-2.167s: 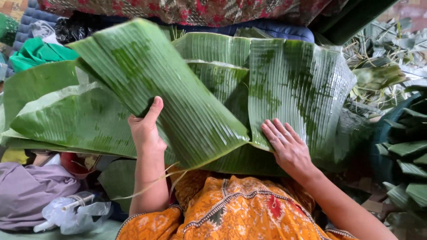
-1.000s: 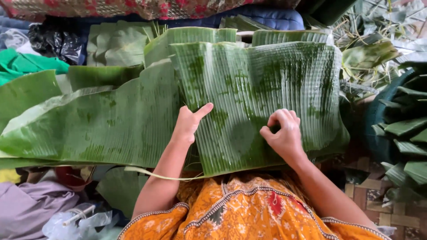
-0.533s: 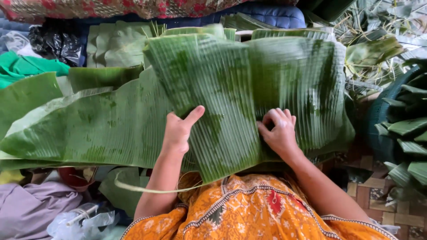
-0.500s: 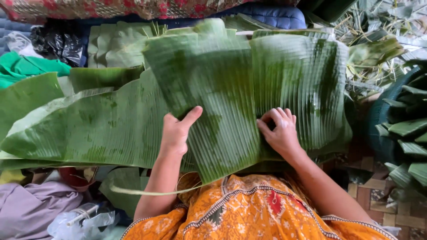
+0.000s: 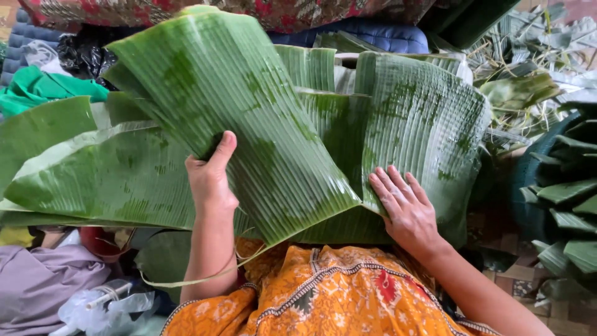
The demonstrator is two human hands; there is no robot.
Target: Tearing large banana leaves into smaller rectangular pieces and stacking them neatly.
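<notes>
The left hand (image 5: 211, 177) grips the near-left edge of a broad banana leaf sheet (image 5: 242, 124), thumb on top and fingers tucked out of sight beneath, and holds that sheet lifted and slanted over the leaf stack (image 5: 423, 118) that lies across the lap. The right hand (image 5: 407, 208) lies flat and open, fingers spread, pressing on the stack just right of the lifted sheet's lower corner. More long leaves (image 5: 87, 180) spread out to the left of the lifted sheet, partly under it. An orange patterned garment (image 5: 336, 298) shows directly below the sheet's near edge. Left of the garment lie a grey cloth (image 5: 37, 286) and a clear plastic bag (image 5: 106, 305); a green cloth (image 5: 43, 87) sits beyond the sheet's left side. A basket of cut leaf pieces (image 5: 559, 205) stands well to the right of the stack.

To handle this sheet well, I judge that the grip should stay on the leaf's edge with the pull running along the ribs, since a banana leaf splits easily between its veins when bent across them. The flat right palm looks well placed to keep the lower leaves from sliding. Supporting the sheet from beneath with the hidden fingers should keep it from creasing at the thumb.
</notes>
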